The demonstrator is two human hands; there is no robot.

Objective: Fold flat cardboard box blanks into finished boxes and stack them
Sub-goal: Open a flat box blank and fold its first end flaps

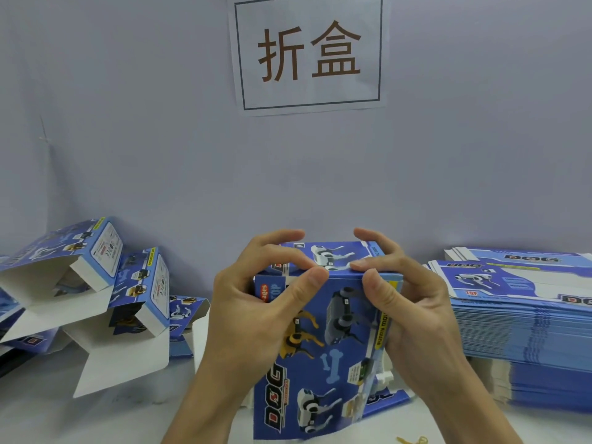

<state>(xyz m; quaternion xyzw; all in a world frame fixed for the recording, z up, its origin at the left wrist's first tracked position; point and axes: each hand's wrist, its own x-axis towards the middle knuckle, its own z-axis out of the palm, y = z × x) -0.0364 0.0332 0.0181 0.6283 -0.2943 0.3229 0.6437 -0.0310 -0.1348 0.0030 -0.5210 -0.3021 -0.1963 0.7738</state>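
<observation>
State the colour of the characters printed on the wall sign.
Brown, on the white wall sign; the head view shows it.

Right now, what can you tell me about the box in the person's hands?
The box is blue printed cardboard showing toy robot dogs, a bone and the word DOG. It stands upright on the white table, between folded boxes and a stack of flat blanks. Its far end flap is being pressed down. The left hand and right hand grip its top edge, thumbs on the near face.
</observation>
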